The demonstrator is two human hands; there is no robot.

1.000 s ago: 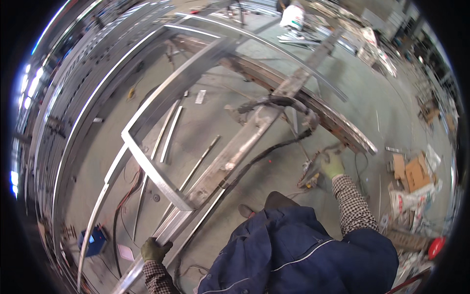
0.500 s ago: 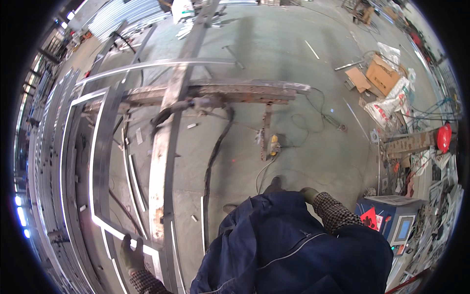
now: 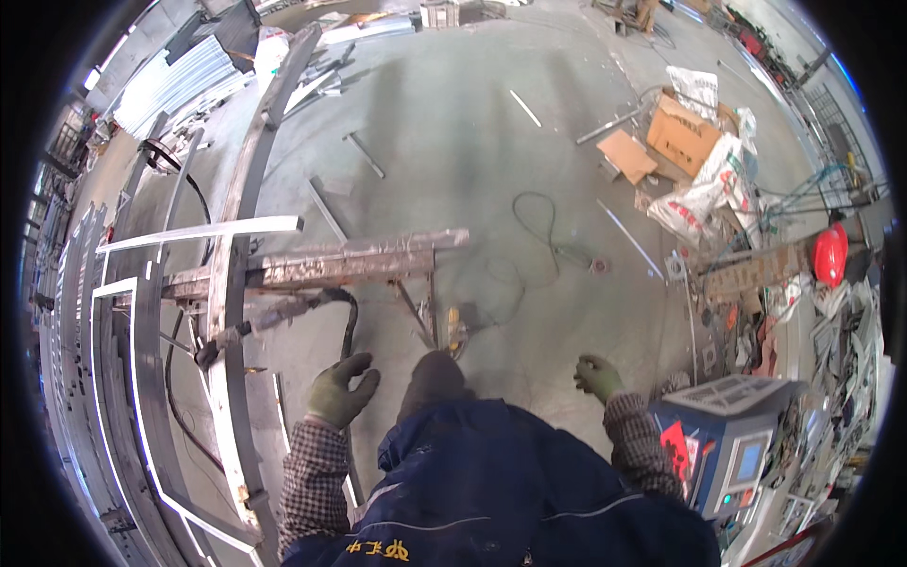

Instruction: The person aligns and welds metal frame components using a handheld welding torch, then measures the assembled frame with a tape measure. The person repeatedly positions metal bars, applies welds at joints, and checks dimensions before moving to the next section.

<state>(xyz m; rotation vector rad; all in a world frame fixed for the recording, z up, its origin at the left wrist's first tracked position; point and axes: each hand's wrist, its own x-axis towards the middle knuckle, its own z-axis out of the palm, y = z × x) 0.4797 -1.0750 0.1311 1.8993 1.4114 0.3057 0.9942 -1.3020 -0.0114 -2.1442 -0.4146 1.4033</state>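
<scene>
My left hand [image 3: 342,389], in a green glove, is held above the floor with its thumb and fingers apart and nothing in it. It is nearest a thick black hose [image 3: 351,326] that runs to a grey wrapped handheld tool [image 3: 274,314] resting across a steel beam [image 3: 227,378]. To the left, a rectangular metal frame [image 3: 206,523] lies on the supports, touched by neither hand. My right hand [image 3: 598,376], also gloved, hangs out to the right with loosely bent fingers. Nothing shows in it.
A rusty crossbeam [image 3: 350,260] on a leg spans ahead, with a yellow power tool [image 3: 454,326] beside it. A blue machine [image 3: 732,444] with a screen stands at right. Beyond are a cardboard box [image 3: 682,132], white sacks [image 3: 694,203], a cable [image 3: 553,241] and a red helmet [image 3: 829,255].
My left hand has let go of the metal frame's near edge and moved right and forward. My right hand has swung outward from my body. The view has shifted, so the frame sits further left.
</scene>
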